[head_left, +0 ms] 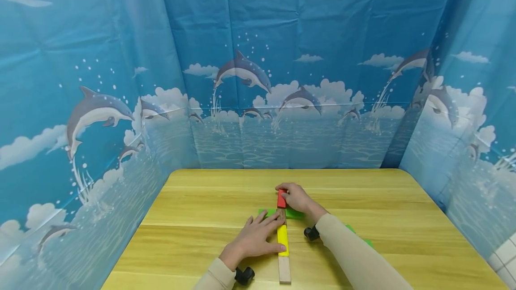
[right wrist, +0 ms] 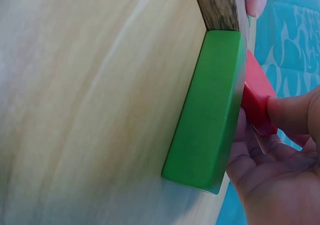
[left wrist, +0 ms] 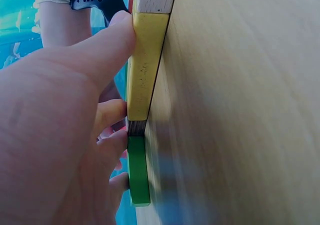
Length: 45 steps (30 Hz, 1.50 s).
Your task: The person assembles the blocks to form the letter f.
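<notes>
A line of blocks runs away from the near side of the table: a pale wooden block [head_left: 284,270], a yellow block [head_left: 283,232] and a dark brown block [head_left: 282,211]. Green blocks [head_left: 295,214] lie crosswise on both sides of the brown one. My left hand [head_left: 256,237] rests on the line with fingers spread, its thumb touching the yellow block and its fingertips near the brown and left green blocks. At the far end, my right hand [head_left: 298,198] pinches a red block [head_left: 281,198] between thumb and fingers. In the right wrist view the red block [right wrist: 257,97] looks tilted.
More green pieces [head_left: 368,242] lie on the table to the right, partly hidden by the right sleeve [head_left: 354,249]. The wooden table [head_left: 193,218] is bounded at the back and sides by a blue dolphin-print curtain [head_left: 314,147]. Each wrist wears a black strap device.
</notes>
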Each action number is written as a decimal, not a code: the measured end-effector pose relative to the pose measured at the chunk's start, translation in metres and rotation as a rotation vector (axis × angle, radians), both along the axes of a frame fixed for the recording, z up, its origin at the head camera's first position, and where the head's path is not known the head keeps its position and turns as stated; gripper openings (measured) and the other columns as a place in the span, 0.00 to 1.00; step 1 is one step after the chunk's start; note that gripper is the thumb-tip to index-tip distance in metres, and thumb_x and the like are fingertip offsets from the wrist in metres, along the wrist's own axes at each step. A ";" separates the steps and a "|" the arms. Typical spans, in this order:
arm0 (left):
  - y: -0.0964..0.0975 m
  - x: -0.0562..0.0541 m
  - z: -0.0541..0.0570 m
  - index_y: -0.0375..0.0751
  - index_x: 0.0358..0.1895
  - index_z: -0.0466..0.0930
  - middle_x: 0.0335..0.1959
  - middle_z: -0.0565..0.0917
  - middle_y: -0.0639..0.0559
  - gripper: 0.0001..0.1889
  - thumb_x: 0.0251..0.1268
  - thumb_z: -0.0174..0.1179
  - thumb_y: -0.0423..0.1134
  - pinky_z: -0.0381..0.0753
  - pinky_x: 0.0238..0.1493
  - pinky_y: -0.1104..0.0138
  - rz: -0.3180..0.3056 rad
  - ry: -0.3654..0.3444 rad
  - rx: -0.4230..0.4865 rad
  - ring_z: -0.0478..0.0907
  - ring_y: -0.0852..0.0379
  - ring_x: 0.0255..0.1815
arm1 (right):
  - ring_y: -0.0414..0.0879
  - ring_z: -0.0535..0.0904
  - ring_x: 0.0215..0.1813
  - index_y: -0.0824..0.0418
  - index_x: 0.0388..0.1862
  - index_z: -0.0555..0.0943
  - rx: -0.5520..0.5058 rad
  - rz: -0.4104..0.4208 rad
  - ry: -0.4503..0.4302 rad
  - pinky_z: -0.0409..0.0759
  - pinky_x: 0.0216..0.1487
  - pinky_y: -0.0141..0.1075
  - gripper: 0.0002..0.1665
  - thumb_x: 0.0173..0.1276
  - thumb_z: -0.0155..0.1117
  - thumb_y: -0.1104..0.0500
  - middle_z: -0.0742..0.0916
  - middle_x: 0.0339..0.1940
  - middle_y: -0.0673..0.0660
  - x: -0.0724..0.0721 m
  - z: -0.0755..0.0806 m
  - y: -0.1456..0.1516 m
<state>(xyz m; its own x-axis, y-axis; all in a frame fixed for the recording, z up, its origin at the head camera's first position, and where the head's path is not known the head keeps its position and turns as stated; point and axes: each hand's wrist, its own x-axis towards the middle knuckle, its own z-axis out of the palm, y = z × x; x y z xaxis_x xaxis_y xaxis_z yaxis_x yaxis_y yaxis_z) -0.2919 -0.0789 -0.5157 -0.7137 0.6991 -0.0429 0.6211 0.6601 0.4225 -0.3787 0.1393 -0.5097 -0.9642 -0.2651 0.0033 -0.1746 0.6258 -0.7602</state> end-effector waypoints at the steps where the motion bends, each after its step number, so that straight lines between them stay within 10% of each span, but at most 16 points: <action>1: 0.000 0.000 0.000 0.65 0.80 0.55 0.82 0.51 0.62 0.42 0.66 0.50 0.74 0.49 0.71 0.32 0.000 -0.001 0.002 0.45 0.43 0.81 | 0.47 0.80 0.48 0.63 0.66 0.78 0.000 0.002 -0.002 0.83 0.43 0.39 0.20 0.79 0.52 0.69 0.81 0.62 0.62 0.000 0.000 0.000; 45: -0.001 -0.001 -0.003 0.63 0.80 0.56 0.82 0.49 0.61 0.42 0.66 0.50 0.74 0.49 0.71 0.33 -0.011 0.013 0.009 0.44 0.42 0.81 | 0.52 0.80 0.51 0.62 0.63 0.81 0.057 -0.002 0.011 0.84 0.44 0.41 0.20 0.73 0.64 0.63 0.81 0.57 0.61 0.016 0.024 0.011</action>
